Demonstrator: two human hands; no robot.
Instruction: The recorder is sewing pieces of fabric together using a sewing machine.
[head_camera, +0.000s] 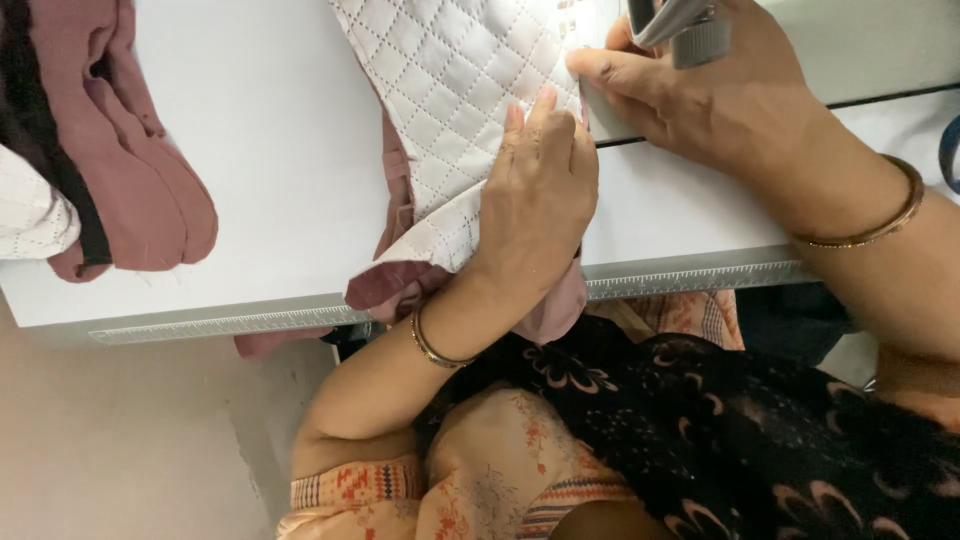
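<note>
Two hands on one white quilted fabric piece, pink lining under it, near the desk front edge at centre. Most of the piece looks unfed, trailing toward the front edge; only its far corner sits at the sewing machine foot. Left hand presses flat on it, grip closed on nothing. Right hand pinches the fabric edge beside the foot. More pink pieces at the left edge.
</note>
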